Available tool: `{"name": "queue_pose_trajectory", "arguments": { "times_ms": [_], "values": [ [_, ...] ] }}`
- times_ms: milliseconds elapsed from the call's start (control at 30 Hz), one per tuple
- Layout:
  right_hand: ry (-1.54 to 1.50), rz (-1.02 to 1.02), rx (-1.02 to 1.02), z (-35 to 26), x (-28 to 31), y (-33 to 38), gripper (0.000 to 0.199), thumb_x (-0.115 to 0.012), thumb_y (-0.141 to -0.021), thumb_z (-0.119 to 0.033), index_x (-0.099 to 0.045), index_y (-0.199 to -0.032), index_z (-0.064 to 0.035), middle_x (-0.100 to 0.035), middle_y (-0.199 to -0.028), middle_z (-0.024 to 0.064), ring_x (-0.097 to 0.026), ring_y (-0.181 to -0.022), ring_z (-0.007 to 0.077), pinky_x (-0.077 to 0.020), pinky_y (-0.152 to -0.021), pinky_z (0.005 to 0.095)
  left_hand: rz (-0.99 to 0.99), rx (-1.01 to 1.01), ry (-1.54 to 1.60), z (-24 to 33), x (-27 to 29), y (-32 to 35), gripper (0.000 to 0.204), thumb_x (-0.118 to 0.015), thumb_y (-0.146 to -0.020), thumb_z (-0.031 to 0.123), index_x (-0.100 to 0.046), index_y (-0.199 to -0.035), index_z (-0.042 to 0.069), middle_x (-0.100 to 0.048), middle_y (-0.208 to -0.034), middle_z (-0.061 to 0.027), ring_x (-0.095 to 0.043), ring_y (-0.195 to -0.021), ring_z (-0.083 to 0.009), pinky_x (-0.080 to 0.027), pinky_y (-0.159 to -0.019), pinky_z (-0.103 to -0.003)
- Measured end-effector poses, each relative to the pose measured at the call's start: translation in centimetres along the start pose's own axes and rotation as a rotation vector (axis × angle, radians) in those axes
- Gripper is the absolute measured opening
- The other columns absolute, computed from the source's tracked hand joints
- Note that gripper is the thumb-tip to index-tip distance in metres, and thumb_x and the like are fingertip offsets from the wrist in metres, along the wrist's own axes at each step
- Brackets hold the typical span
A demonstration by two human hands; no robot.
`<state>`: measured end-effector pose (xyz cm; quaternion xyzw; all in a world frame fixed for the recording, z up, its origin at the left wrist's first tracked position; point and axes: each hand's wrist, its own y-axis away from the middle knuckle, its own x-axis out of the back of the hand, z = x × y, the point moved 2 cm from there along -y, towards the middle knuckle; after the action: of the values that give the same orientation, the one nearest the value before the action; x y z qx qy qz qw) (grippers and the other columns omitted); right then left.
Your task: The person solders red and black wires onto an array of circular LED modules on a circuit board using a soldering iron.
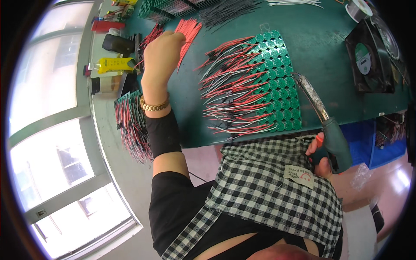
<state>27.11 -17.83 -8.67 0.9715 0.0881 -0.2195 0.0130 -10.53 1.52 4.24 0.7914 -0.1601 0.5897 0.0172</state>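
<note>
My left hand [161, 52] is closed on a short red wire out of the bundle of red wires [189, 30] lying on the green mat [320, 34]. A gold bracelet and a black sleeve cover that wrist. My right hand [320, 154] grips the dark green handle of a soldering iron [323, 117]. Its metal tip rests at the right edge of a panel of small round green circuit boards [281, 82]. Many red, white and black leads [229, 86] fan out leftward from the panel.
A black square fan [368, 60] stands at the right. A solder spool [359, 9] and black wires [229, 11] lie at the back. A yellow tool [113, 65], a bottle and wired boards [132, 125] sit on the left ledge. A blue bin [368, 145] sits below the table.
</note>
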Motion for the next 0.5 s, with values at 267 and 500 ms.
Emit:
{"name": "queue_pose_trajectory", "arguments": {
  "times_ms": [267,500],
  "values": [
    [0.027,-0.144,0.013,-0.5,0.1,-1.1,0.058,-0.061,-0.081,-0.033,-0.04,-0.119,0.0053,-0.053,-0.086,0.0099,-0.051,-0.071,0.014,-0.0428,-0.06,0.0249,-0.027,-0.027,-0.031,3.5,-3.9,-1.1,0.012,-0.059,-0.082,0.02,-0.065,-0.082,0.009,-0.064,-0.078,-0.0083,-0.061,-0.07,-0.0283,-0.047,-0.058,-0.038],
    [-0.021,-0.102,-0.016,0.1,0.0,-0.5,0.059,-0.06,-0.08,-0.028,-0.038,-0.124,0.004,-0.053,-0.089,0.0096,-0.05,-0.072,0.0139,-0.0422,-0.065,0.0259,0.093,0.13,0.743,7.3,-0.5,1.6,0.006,-0.061,-0.082,0.009,-0.061,-0.082,0.003,-0.061,-0.074,-0.0128,-0.059,-0.064,-0.0283,-0.046,-0.056,-0.035]
  ]
}}
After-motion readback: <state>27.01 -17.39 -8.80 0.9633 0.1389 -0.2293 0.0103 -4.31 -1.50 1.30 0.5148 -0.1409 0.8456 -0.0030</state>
